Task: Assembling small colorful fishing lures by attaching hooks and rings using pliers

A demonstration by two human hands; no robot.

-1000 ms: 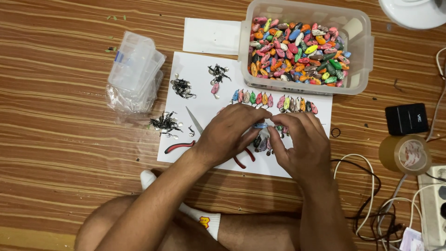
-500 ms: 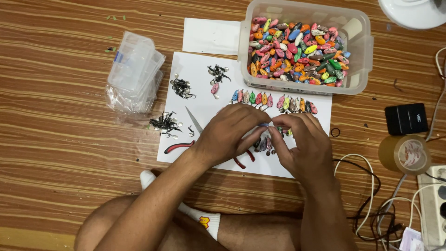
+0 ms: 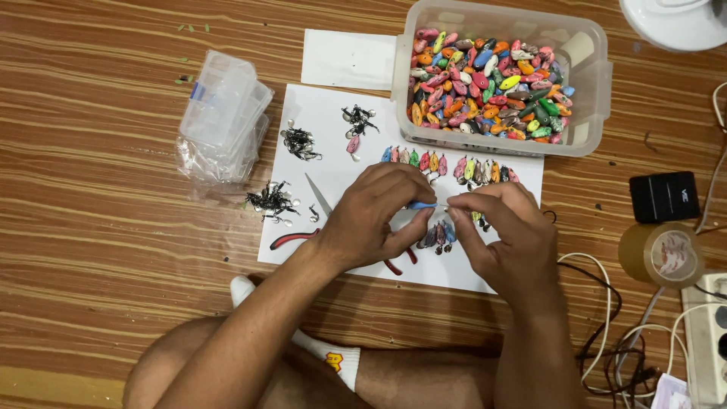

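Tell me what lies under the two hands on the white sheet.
Under the left hand run red-handled pliers; their middle is covered. A few small painted lures show between it and the right hand. Anything beneath the palms is hidden.

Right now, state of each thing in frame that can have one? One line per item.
left hand: pinching a small blue lure
right hand: fingertips closed at the lure's end
small blue lure: held off the paper between both hands
clear tub: open, lidless, full of coloured lures
pliers: lying on the white sheet, partly under the left hand
tape roll: resting on the floor
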